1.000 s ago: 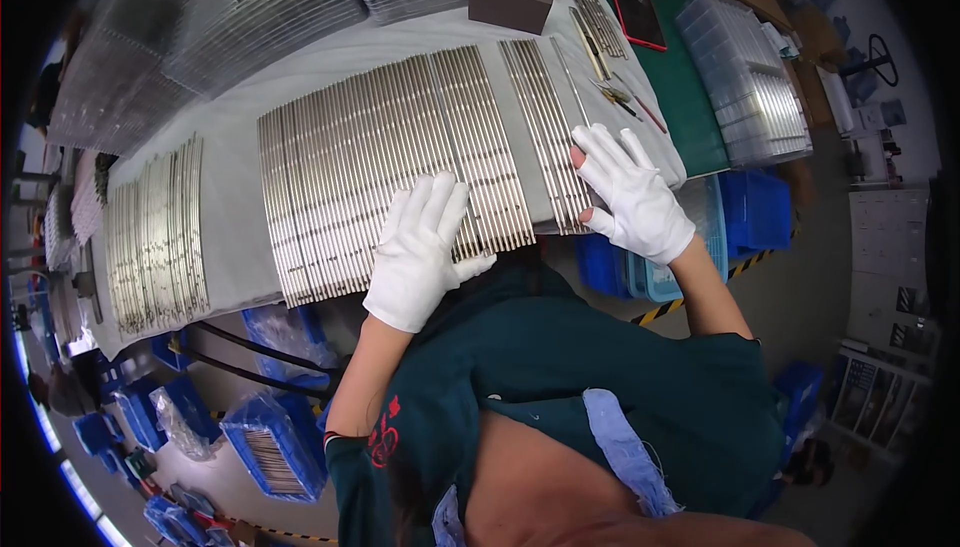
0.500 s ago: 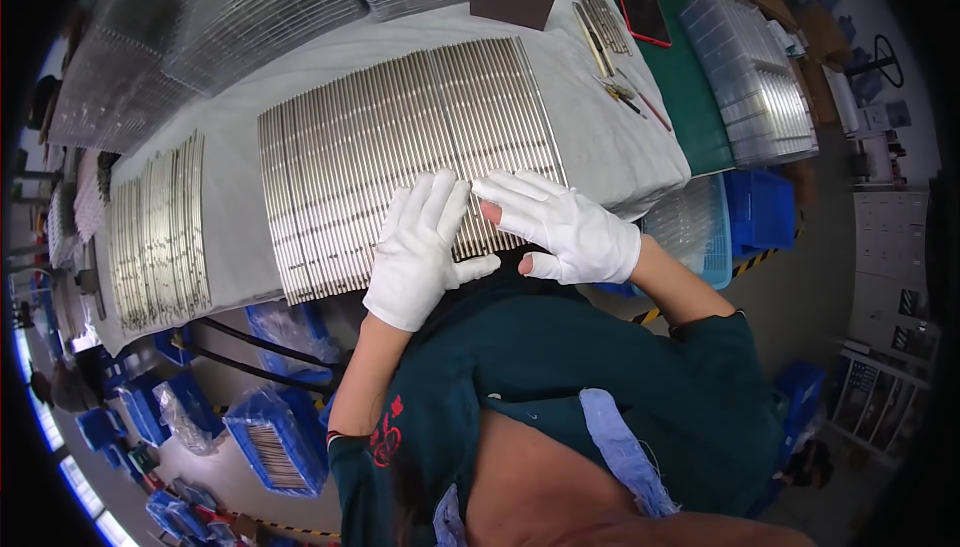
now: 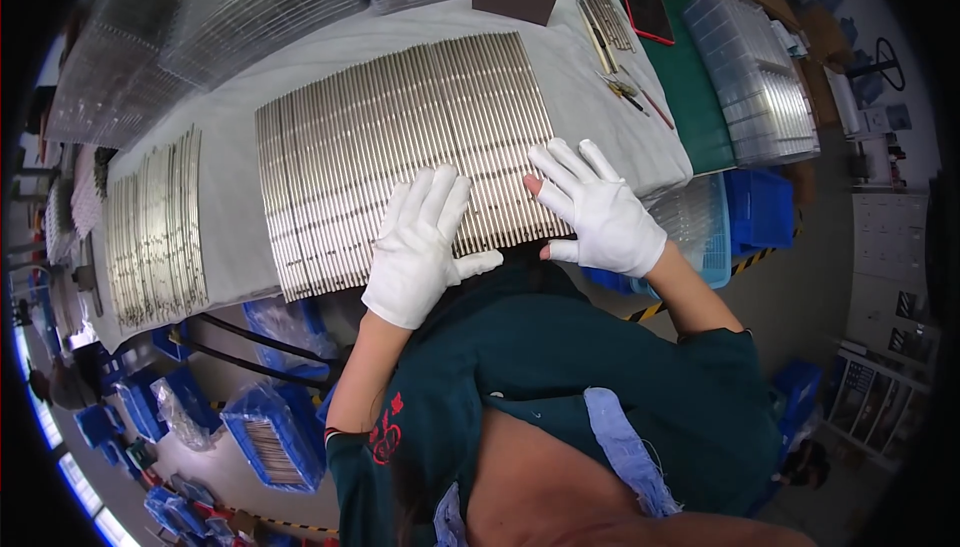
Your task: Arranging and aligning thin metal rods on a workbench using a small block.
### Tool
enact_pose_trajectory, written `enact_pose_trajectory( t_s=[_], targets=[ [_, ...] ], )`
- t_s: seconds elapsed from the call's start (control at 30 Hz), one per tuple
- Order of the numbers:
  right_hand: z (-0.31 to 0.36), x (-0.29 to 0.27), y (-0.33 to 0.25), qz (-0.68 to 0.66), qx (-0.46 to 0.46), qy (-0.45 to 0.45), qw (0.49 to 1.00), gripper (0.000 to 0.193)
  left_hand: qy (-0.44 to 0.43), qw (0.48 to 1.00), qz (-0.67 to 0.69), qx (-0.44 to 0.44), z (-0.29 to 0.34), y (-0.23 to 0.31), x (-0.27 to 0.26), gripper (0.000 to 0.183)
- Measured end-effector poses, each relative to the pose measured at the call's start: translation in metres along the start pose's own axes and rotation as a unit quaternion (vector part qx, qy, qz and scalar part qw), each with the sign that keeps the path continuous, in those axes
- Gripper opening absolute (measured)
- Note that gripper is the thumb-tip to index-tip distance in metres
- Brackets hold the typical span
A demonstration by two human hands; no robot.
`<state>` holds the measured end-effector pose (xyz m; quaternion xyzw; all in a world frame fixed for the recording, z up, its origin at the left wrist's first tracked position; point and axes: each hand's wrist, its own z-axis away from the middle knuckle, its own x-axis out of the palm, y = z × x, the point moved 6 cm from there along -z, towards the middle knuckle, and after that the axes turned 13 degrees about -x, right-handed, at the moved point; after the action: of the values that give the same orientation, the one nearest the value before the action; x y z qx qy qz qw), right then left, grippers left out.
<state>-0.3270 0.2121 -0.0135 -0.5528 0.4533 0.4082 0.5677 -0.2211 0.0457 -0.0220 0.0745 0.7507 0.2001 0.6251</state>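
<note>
Your left hand lies flat, fingers extended, over the metal rods; your right hand, spread wide, is at their right edge, gripping nothing. The rods lie side by side near the counter edge; uneven pushing could perhaps roll some off. White cloth is under them, clear trays behind, blue bins below.

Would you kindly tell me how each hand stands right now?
Left hand: open, palm down over the silvery rods.
Right hand: open, at the rods' right edge.
</note>
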Motion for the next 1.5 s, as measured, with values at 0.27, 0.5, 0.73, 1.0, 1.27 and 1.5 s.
enact_pose_trajectory(
  t_s=[0.27, 0.5, 0.73, 1.0, 1.27, 1.5],
  targets=[
    [-0.016, 0.004, -0.021, -0.046, -0.085, 0.007, 0.995, 0.079, -0.012, 1.0, 0.008, -0.009, -0.001, 0.002, -0.001, 0.09],
    [-0.021, 0.011, -0.039, -0.07, -0.136, 0.005, 0.988, 0.072, -0.013, 1.0, 0.005, -0.007, -0.001, 0.001, 0.0, 0.09],
    [-0.017, 0.008, -0.037, -0.074, -0.128, 0.011, 0.989, 0.072, -0.012, 1.0, 0.012, -0.011, -0.002, 0.002, -0.002, 0.088],
    [0.02, -0.004, -0.012, -0.035, -0.052, -0.012, 0.998, 0.071, 0.016, 1.0, 0.0, 0.006, 0.0, 0.001, -0.002, 0.09],
    [0.004, -0.001, -0.022, -0.047, -0.078, -0.014, 0.996, 0.069, 0.019, 1.0, -0.014, 0.01, -0.001, 0.002, -0.001, 0.091],
    [-0.021, 0.007, -0.039, -0.069, -0.14, 0.004, 0.988, 0.066, -0.011, 1.0, 0.004, -0.004, -0.003, 0.003, -0.001, 0.091]
  ],
)
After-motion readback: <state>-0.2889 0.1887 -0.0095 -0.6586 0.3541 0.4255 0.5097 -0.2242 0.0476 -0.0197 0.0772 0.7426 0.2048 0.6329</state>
